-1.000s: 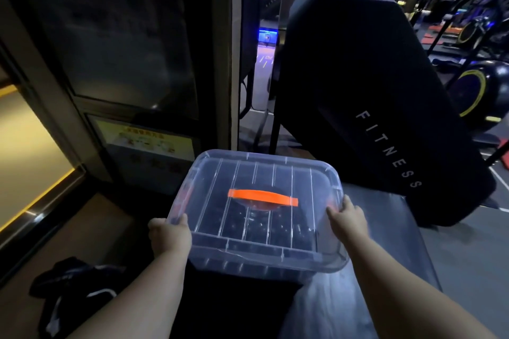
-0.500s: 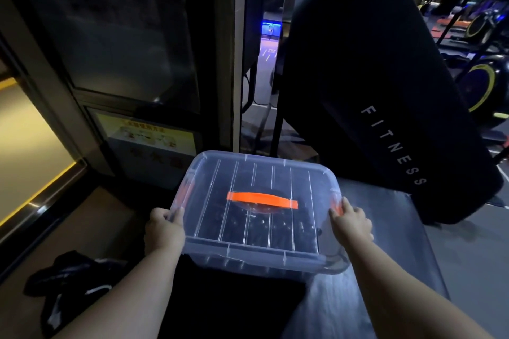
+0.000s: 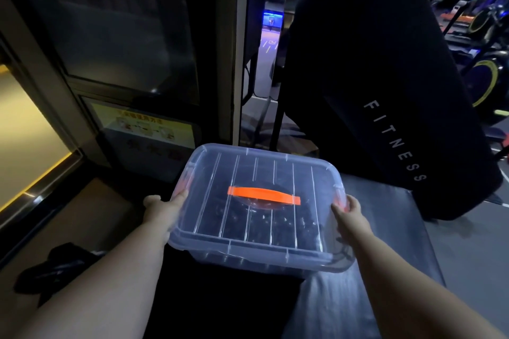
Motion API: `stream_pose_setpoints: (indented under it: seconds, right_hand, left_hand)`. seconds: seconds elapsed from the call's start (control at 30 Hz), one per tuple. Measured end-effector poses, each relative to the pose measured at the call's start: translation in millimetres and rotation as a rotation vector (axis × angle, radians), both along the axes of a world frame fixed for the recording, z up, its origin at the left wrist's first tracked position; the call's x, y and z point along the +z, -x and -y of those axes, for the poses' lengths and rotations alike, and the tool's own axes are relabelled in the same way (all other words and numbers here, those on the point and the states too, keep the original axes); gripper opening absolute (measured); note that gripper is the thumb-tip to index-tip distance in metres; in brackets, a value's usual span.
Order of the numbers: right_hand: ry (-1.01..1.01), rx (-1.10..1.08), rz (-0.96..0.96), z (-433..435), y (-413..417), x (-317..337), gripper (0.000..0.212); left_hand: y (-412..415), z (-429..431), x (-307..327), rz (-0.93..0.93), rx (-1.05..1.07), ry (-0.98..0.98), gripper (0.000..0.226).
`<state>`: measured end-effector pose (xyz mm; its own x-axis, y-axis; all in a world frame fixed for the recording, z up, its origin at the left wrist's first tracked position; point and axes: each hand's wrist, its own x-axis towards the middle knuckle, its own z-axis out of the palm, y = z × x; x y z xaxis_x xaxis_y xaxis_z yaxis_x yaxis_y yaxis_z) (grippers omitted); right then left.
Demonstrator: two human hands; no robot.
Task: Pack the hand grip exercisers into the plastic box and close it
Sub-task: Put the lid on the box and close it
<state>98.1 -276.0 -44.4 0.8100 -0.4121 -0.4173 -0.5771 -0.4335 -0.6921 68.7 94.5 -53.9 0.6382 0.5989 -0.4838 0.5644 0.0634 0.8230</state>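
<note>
A clear plastic box [image 3: 209, 239] sits in front of me with its ribbed lid on and an orange handle [image 3: 264, 195] across the top. Dark hand grip exercisers [image 3: 292, 226] show dimly through the lid. My left hand [image 3: 162, 210] grips the box's left side at an orange latch. My right hand [image 3: 348, 213] grips the right side at the other latch. Fingers on both hands are curled against the box's edges.
The box rests on a dark padded surface [image 3: 391, 228]. A large black machine marked FITNESS [image 3: 385, 107] stands behind to the right. A dark glass door [image 3: 124, 36] with a yellow notice is behind left. A black garment [image 3: 52, 267] lies on the floor at left.
Both hands stay on the box's sides; they have slid slightly forward along its edges toward the latches. The view has tilted a little.
</note>
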Motion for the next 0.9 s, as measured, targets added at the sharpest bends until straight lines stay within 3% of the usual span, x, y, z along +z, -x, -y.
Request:
stream_pose_setpoints:
  seconds: [0.1, 0.23, 0.6, 0.9]
  right_hand:
    - [0.030, -0.001, 0.020, 0, 0, -2, 0.063]
    - [0.092, 0.011, 0.028, 1, -2, -5, 0.066]
    - [0.146, 0.004, 0.032, 1, -4, -6, 0.065]
    - [0.246, 0.003, 0.024, -2, -3, -2, 0.054]
  left_hand:
    - [3, 2, 3, 0.006, -0.065, -0.140, 0.077]
    - [1, 0, 4, 0.039, -0.204, -0.346, 0.034]
    - [2, 12, 10, -0.007, -0.275, -0.639, 0.029]
    - [3, 12, 7, 0.009, -0.277, -0.624, 0.030]
